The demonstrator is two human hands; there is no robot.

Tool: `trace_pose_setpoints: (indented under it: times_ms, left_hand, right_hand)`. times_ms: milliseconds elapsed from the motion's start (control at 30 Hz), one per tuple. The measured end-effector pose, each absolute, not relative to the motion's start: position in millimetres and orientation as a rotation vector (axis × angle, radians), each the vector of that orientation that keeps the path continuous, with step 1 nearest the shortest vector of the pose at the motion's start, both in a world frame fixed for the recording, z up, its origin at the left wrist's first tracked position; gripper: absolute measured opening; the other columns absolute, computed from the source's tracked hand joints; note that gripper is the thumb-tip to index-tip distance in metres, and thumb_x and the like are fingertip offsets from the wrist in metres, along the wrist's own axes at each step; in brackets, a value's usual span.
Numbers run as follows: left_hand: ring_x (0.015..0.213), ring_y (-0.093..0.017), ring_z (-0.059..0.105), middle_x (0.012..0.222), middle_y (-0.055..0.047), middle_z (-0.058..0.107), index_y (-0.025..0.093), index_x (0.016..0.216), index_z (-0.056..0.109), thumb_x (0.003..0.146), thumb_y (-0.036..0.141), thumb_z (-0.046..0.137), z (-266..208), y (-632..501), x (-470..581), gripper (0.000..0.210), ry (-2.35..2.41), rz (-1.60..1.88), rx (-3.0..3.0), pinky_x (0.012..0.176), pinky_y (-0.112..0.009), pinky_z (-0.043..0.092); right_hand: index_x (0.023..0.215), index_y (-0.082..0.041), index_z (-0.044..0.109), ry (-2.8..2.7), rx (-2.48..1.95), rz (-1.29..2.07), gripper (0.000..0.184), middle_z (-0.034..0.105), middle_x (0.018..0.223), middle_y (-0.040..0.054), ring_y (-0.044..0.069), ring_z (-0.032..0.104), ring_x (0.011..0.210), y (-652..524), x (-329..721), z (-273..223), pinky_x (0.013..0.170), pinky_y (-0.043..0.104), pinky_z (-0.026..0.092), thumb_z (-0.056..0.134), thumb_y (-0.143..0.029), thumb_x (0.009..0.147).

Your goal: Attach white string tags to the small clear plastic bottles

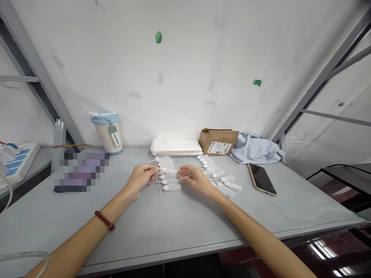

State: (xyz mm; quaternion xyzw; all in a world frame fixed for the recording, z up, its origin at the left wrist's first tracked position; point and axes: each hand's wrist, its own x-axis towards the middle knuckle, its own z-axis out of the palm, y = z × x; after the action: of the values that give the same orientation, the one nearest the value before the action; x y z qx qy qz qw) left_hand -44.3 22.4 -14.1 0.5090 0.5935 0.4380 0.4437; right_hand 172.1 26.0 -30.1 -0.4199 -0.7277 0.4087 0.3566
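Small clear plastic squeeze bottles with white caps and thin looped cords lie in two groups on the grey table. My left hand is closed in a pinch at the cap end of one squeeze bottle in the left row. At that bottle's base is my right hand, fingers stretched and thumb apart; whether it touches the bottle is unclear. Below them in the row lies another bottle, its cap to the left. Right of my right hand, more bottles lie loosely, some partly hidden by the hand.
Against the wall stand a stack of white flat packs, an open cardboard box and a crumpled blue cloth. A phone lies at right. Left are a lidded tumbler and a blurred-out item.
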Motion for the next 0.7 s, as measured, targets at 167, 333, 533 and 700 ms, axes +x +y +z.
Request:
trace_pose_setpoints:
  times_ms: [167, 333, 533, 700]
  left_hand:
    - [0.06, -0.016, 0.054, 0.061, -0.001, 0.061, 0.014, 0.067, 0.065, 0.063, 0.037, 0.059, -17.2, 24.0, -44.6, 0.025, 1.605, 1.086, 1.412, 0.056, -0.025, 0.038]
    - [0.077, -0.021, 0.059, 0.078, -0.006, 0.067, 0.014, 0.078, 0.066, 0.068, 0.037, 0.055, -21.2, 26.1, -47.0, 0.028, 1.628, 1.047, 1.551, 0.071, -0.03, 0.043]
    - [0.109, -0.027, 0.045, 0.111, -0.008, 0.059, 0.02, 0.105, 0.064, 0.08, 0.038, 0.047, -28.9, 24.7, -43.5, 0.035, 1.673, 1.072, 2.097, 0.089, -0.04, 0.04]
    - [0.125, -0.034, 0.024, 0.138, -0.009, 0.036, 0.026, 0.116, 0.059, 0.087, 0.04, 0.041, -34.0, 19.7, -39.7, 0.037, 1.58, 0.952, 2.47, 0.095, -0.054, 0.032]
  right_hand:
    - [0.108, -0.017, 0.051, -1.871, -1.044, 1.076, 0.03, 0.064, 0.106, 0.011, 0.018, 0.063, 0.096, 27.0, 172.4, -33.3, 0.083, 0.038, 0.05, 0.054, -0.012, 0.079]
    - [0.109, -0.016, 0.051, -1.911, -1.044, 1.048, 0.03, 0.064, 0.109, 0.0129, 0.018, 0.062, 0.1, 25.3, 171.1, -31.2, 0.084, 0.037, 0.05, 0.054, -0.012, 0.079]
    - [0.109, -0.016, 0.052, -1.974, -1.042, 0.963, 0.029, 0.065, 0.107, 0.0115, 0.019, 0.062, 0.1, 23.8, 170.6, -28.4, 0.084, 0.038, 0.049, 0.055, -0.013, 0.08]
    - [0.107, -0.017, 0.052, -1.963, -1.065, 0.914, 0.026, 0.065, 0.105, 0.0105, 0.018, 0.062, 0.097, 23.5, 172.4, -23.7, 0.083, 0.038, 0.049, 0.052, -0.011, 0.082]
